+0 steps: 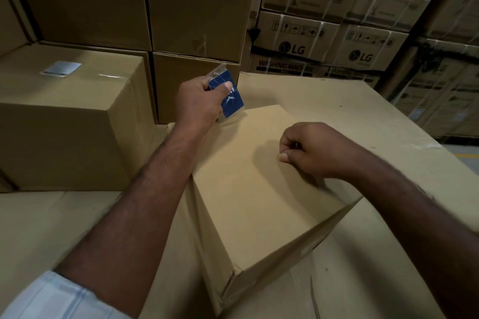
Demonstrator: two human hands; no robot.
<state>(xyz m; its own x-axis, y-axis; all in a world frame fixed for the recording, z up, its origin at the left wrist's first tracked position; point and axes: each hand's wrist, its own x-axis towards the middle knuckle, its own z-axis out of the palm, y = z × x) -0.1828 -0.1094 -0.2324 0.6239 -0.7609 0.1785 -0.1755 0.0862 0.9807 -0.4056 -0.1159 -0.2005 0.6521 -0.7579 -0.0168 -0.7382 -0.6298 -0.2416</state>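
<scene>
A plain brown cardboard box lies in front of me on a wide cardboard surface, one corner pointing toward me. My left hand grips a small blue packet with white print and a clear plastic wrap, held above the box's far left corner. My right hand hovers over the box top with its fingers curled and thumb against the forefinger; I cannot tell whether anything small is pinched there.
A closed carton with a white label sits at the left. Taller brown cartons are stacked behind it. Strapped LG washing machine boxes fill the back right. A strip of floor shows at the far right.
</scene>
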